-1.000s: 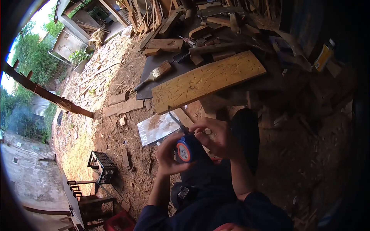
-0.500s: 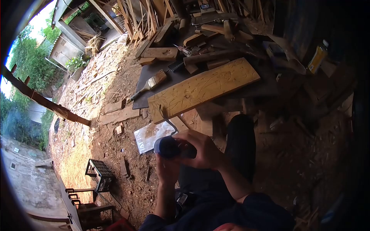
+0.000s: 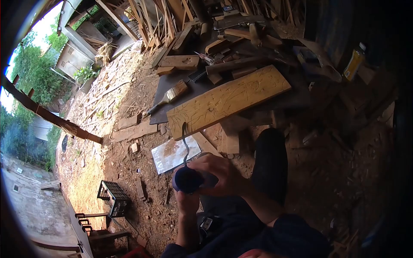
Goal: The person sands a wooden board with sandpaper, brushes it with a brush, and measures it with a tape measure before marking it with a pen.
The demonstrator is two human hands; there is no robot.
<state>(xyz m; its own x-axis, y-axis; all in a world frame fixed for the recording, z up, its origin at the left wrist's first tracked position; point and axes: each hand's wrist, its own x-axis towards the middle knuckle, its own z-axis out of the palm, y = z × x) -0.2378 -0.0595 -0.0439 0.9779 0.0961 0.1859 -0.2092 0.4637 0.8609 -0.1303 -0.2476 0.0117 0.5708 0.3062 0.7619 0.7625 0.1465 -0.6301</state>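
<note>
Both hands are around a dark blue round object (image 3: 188,179) in front of my lap, its flat circular end facing me; its exact kind cannot be made out. From its far edge a thin dark cord or strap (image 3: 186,148) curves away, its tip overlapping the near end of a carved wooden plank (image 3: 228,103) in view. My left hand (image 3: 188,204) supports it from below, fingers mostly hidden. Curled around its right side and top is my right hand (image 3: 221,170). The plank, with line carvings, lies across a dark low table (image 3: 292,96) beyond my hands.
A paintbrush (image 3: 168,96) and several wood offcuts lie on the table. On the ground are a white plastic sheet (image 3: 167,157) and a black crate (image 3: 115,198). A yellow-labelled bottle (image 3: 355,63) stands at right. A wooden pole (image 3: 64,122) crosses at left.
The blue object has turned so its round end faces me more, and it sits slightly lower. The cord has swung to a more upright line. My hands keep their hold.
</note>
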